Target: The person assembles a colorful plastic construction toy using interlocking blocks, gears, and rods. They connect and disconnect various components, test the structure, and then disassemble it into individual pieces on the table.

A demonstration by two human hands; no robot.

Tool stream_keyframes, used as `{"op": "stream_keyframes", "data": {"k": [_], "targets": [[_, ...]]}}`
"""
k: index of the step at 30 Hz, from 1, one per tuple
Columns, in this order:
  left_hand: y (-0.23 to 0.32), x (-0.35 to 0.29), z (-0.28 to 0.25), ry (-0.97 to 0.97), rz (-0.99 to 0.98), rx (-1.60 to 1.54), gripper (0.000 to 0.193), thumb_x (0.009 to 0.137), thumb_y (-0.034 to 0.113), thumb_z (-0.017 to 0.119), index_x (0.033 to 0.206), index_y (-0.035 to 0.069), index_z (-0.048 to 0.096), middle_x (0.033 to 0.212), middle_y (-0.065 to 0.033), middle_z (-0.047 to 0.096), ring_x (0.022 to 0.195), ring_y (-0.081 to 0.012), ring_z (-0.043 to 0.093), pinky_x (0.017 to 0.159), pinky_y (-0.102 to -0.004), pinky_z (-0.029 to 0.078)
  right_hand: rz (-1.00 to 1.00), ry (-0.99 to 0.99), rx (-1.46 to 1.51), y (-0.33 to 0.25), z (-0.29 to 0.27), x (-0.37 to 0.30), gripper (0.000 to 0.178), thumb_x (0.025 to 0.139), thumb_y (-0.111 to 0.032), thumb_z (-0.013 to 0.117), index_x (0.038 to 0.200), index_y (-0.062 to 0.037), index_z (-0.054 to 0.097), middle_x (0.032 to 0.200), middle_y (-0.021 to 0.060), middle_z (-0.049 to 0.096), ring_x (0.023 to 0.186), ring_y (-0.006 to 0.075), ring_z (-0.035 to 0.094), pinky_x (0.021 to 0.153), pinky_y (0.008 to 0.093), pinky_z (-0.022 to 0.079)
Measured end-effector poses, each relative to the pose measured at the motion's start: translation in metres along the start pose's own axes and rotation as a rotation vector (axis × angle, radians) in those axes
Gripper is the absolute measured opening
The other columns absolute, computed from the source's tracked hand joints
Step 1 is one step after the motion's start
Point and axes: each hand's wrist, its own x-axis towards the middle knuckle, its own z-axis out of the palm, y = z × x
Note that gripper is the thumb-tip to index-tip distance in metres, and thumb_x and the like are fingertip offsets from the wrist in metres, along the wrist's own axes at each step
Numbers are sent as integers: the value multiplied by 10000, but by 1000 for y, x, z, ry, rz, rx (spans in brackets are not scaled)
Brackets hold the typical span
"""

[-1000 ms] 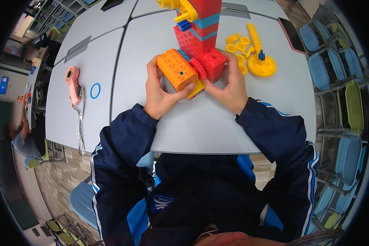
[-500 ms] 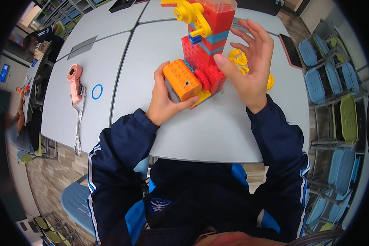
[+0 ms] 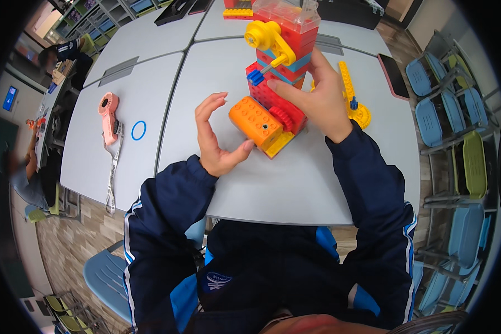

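A tall building-block tower (image 3: pixel 298 40) of red and blue bricks, topped with clear pieces, stands before me on the table. My right hand (image 3: pixel 324 96) is wrapped round its right side, thumb across the front; some of its fingers are hidden behind it. A yellow crank arm (image 3: pixel 268 39) sticks out of the tower, with a grey axle and a small blue gear (image 3: pixel 255 77) near my right thumb. Lower down are a red gear (image 3: pixel 282 118), an orange studded block (image 3: pixel 253 119) and a yellow base plate (image 3: pixel 278 146). My left hand (image 3: pixel 214 143) is open beside the orange block, its thumb close to the block's near corner.
Yellow pieces, including a studded beam (image 3: pixel 346 80) and a gear wheel (image 3: pixel 360 116), lie right of the tower. Farther right is a phone (image 3: pixel 392 77). On the left are a pink handheld fan (image 3: pixel 109 117) with a strap and a blue ring (image 3: pixel 138 131).
My right hand has gone from spread beside the tower to gripping it. My left hand has let go of the orange block. The crank arm's axle and blue gear now point toward me.
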Motion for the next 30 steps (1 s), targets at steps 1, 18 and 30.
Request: {"op": "stream_keyframes", "data": {"k": [1,18,30], "targets": [[4,6,-1,43,31,12,840,686,237,844,1358,21,388,1330,-195,473,1186,-286,486,987,-393,419,-22,9,-18,-1,0,0,571,768,-174,807,1251,-11,549,1110,133,670,1028,233,651,933,345,500],[25,61,-4,63,396,135,215,708,-89,751,846,11,620,698,-87,627,521,-187,580,477,-259,436,92,-35,-141,-10,2,-10,438,816,-179,783,1159,-12,568,1011,137,720,938,238,709,837,331,534],[51,24,-8,-310,851,270,376,746,177,784,1103,157,669,855,50,563,692,-127,446,599,-256,347,-595,238,-86,11,-17,-79,733,694,11,746,1355,-94,447,1321,172,508,1028,277,609,809,400,459]]}}
